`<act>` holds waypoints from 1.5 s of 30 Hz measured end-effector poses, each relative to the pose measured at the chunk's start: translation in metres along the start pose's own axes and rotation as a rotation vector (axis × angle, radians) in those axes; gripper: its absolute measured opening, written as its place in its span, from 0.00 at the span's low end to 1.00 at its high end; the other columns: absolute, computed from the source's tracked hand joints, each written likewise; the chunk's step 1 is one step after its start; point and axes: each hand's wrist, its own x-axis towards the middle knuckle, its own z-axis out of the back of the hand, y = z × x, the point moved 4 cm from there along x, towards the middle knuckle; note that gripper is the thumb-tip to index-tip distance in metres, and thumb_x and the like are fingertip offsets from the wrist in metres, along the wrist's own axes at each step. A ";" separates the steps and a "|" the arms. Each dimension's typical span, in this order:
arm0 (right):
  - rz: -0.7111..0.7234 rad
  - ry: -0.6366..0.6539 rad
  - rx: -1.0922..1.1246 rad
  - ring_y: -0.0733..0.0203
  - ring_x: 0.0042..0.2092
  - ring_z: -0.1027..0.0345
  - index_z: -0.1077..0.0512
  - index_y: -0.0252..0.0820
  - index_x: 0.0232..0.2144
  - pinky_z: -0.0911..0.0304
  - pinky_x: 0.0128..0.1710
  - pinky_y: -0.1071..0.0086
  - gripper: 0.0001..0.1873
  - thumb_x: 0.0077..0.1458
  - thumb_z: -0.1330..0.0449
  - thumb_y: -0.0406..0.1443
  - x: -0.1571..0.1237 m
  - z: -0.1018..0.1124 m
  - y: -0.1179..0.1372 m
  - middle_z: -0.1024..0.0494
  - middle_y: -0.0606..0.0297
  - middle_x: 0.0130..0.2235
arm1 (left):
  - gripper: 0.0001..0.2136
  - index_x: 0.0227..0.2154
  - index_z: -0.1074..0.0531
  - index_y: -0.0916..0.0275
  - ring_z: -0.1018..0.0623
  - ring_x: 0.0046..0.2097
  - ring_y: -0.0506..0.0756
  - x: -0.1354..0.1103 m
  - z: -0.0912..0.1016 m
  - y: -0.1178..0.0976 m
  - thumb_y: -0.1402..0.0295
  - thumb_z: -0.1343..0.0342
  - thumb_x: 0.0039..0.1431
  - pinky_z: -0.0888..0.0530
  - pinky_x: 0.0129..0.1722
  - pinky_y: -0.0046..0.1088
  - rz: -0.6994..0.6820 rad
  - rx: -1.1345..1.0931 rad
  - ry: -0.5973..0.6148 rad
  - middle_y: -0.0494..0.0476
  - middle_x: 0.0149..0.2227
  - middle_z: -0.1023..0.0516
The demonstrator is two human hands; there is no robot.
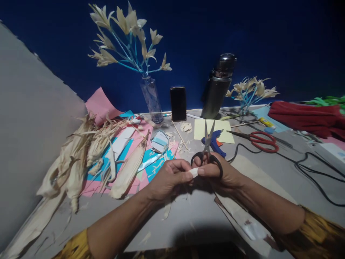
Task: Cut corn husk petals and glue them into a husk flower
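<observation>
One small pale husk piece (pixel 193 172), thin and petal-like, is held between both hands above the counter (pixel 159 233). Left hand (pixel 164 180): a narrow grip, thumb and fingers closed on one end of the piece. Right hand (pixel 228 176): thumb and finger pinch the opposite end, while the other fingers carry black-handled scissors (pixel 207 144), steel blades parted, tips pointing away.

Handling notes: I would shape so thin a piece with light, even thumb pressure, since dry fibre probably splits along its grain; I would also have the idle blades kept clear of the left fingers.

Just beyond: a blue glue gun (pixel 215 143), hard moulded plastic, by a smooth, pale yellow sheet (pixel 198 126); red-handled scissors (pixel 265 142), looped grips, dark blades.

Leftward: one long dried husk (pixel 130 169), ribbed and tapering, on pink and blue paper; crumpled, stringy husk bundles (pixel 77 162) alongside.

Rear: one clear bottle (pixel 151 95), bearing cream, pointed-petalled flowers (pixel 130 21) on slim blue stems; one cylindrical flask (pixel 217 91), metallic sheen.
</observation>
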 end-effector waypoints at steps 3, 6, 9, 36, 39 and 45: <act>0.035 0.021 0.079 0.68 0.27 0.37 0.26 0.37 0.29 0.41 0.28 0.75 0.17 0.41 0.25 0.38 0.001 0.002 0.006 0.28 0.68 0.26 | 0.15 0.23 0.25 0.66 0.27 0.24 0.49 0.000 0.002 -0.002 0.63 0.26 0.43 0.32 0.26 0.23 -0.011 -0.041 0.015 0.54 0.21 0.25; 0.079 -0.033 0.018 0.69 0.27 0.39 0.26 0.38 0.31 0.44 0.27 0.75 0.18 0.41 0.25 0.40 0.000 0.003 0.011 0.28 0.68 0.28 | 0.15 0.23 0.26 0.66 0.27 0.24 0.49 0.001 0.006 -0.002 0.63 0.26 0.43 0.31 0.27 0.24 -0.028 -0.040 0.002 0.54 0.21 0.25; 0.062 -0.080 -0.073 0.66 0.29 0.36 0.26 0.38 0.31 0.43 0.28 0.73 0.19 0.40 0.24 0.40 -0.002 0.000 0.009 0.27 0.67 0.29 | 0.14 0.23 0.26 0.66 0.27 0.24 0.49 0.002 0.007 0.000 0.64 0.27 0.43 0.33 0.25 0.23 -0.003 -0.001 -0.004 0.54 0.21 0.25; 0.185 -0.329 -0.266 0.66 0.28 0.46 0.30 0.39 0.29 0.50 0.28 0.71 0.15 0.48 0.29 0.40 0.004 0.009 -0.001 0.36 0.71 0.26 | 0.13 0.28 0.27 0.67 0.26 0.28 0.49 0.005 0.009 0.001 0.65 0.30 0.49 0.28 0.29 0.23 -0.004 -0.261 -0.169 0.54 0.27 0.25; 0.181 -0.356 -0.297 0.66 0.28 0.46 0.30 0.39 0.29 0.50 0.26 0.71 0.14 0.48 0.29 0.40 0.004 0.009 -0.002 0.35 0.71 0.26 | 0.13 0.28 0.27 0.66 0.25 0.29 0.49 0.005 0.010 0.001 0.64 0.30 0.49 0.28 0.29 0.24 -0.015 -0.251 -0.190 0.54 0.28 0.25; 0.051 -0.298 -0.257 0.67 0.24 0.45 0.29 0.41 0.33 0.50 0.23 0.72 0.19 0.46 0.27 0.44 0.001 0.012 -0.005 0.34 0.73 0.23 | 0.12 0.26 0.28 0.65 0.24 0.27 0.49 0.004 0.016 -0.006 0.68 0.29 0.45 0.27 0.31 0.24 -0.034 -0.188 -0.289 0.53 0.24 0.24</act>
